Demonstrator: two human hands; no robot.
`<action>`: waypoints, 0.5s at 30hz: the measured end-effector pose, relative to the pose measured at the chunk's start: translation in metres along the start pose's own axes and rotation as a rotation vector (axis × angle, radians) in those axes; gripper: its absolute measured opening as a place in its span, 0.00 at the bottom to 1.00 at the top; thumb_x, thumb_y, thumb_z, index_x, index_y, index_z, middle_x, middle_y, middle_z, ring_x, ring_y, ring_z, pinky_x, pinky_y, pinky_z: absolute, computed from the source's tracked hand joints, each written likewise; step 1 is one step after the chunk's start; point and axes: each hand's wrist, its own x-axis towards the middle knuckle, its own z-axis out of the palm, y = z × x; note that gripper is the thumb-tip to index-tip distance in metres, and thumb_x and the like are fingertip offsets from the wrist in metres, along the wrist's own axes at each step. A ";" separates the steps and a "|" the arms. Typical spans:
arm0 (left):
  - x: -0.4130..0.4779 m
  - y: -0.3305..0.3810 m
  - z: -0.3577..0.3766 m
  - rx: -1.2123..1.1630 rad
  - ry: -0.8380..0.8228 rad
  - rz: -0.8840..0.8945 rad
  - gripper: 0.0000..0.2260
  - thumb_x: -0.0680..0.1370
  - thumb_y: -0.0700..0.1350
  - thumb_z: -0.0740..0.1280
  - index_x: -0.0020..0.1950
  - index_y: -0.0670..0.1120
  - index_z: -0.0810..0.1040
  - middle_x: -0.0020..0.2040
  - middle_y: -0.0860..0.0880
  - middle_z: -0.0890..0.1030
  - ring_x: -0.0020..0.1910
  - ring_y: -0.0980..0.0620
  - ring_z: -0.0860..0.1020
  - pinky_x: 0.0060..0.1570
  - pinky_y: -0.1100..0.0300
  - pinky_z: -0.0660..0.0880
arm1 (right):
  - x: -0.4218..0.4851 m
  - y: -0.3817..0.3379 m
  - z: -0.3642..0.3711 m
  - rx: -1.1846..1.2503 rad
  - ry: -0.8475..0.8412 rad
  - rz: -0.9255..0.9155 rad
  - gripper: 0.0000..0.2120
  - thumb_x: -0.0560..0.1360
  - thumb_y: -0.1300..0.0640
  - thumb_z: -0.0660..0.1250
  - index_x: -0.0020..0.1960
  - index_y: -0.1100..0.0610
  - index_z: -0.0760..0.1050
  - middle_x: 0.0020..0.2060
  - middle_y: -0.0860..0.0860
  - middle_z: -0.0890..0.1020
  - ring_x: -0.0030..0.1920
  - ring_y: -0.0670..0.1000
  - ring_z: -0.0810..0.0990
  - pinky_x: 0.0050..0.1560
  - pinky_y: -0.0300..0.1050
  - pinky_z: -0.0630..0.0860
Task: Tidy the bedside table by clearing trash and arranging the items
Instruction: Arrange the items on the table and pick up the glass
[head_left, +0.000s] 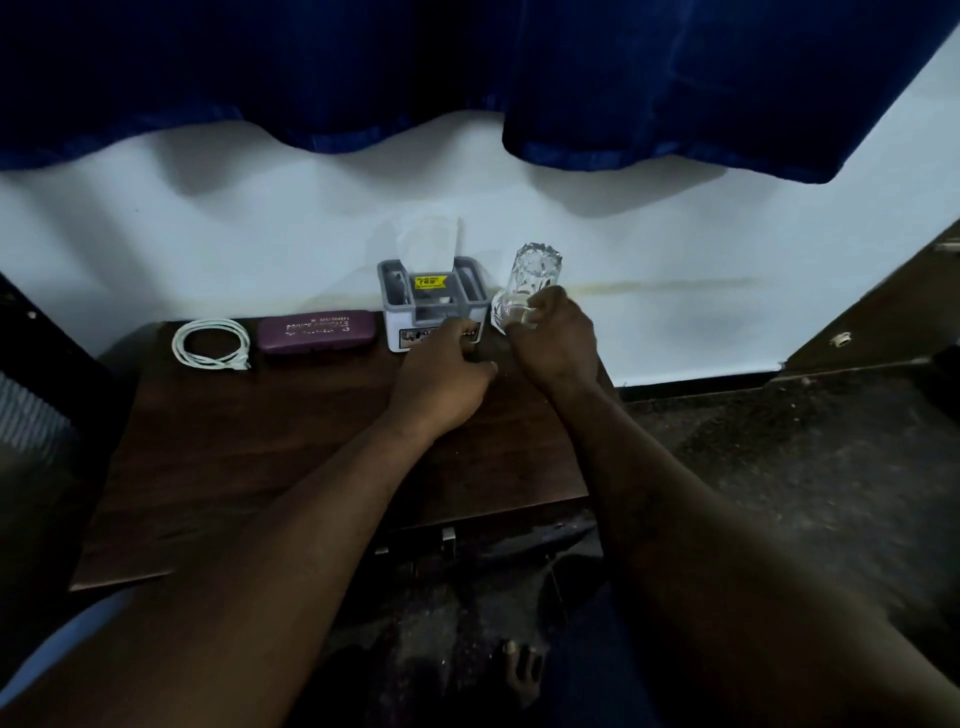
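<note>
Dark wooden table: right hand grips tilted glass.

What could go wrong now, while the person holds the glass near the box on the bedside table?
1. The right hand grips the glass only by its lower part, near the right edge of the table; it might slip and fall to the floor.
2. The glass is close beside the grey box; setting it down could bump the box.
</note>
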 end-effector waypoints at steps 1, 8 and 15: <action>-0.004 0.001 -0.003 0.047 0.008 0.031 0.24 0.75 0.48 0.74 0.71 0.50 0.75 0.64 0.49 0.82 0.62 0.47 0.80 0.56 0.58 0.73 | -0.006 -0.003 -0.001 -0.006 -0.022 -0.022 0.18 0.73 0.51 0.73 0.60 0.58 0.78 0.55 0.57 0.85 0.59 0.60 0.82 0.57 0.51 0.77; -0.054 0.005 -0.033 0.335 0.024 0.156 0.28 0.75 0.45 0.69 0.76 0.50 0.71 0.69 0.41 0.78 0.66 0.39 0.77 0.63 0.50 0.76 | -0.072 -0.027 -0.012 0.065 -0.181 -0.048 0.08 0.73 0.55 0.73 0.53 0.53 0.80 0.48 0.50 0.87 0.55 0.54 0.85 0.56 0.47 0.79; -0.098 -0.022 -0.055 0.517 0.003 0.130 0.28 0.74 0.49 0.67 0.75 0.51 0.70 0.69 0.41 0.76 0.66 0.36 0.75 0.63 0.41 0.76 | -0.140 -0.035 0.000 0.007 -0.218 -0.291 0.11 0.71 0.58 0.70 0.54 0.56 0.80 0.51 0.57 0.85 0.52 0.62 0.84 0.51 0.52 0.78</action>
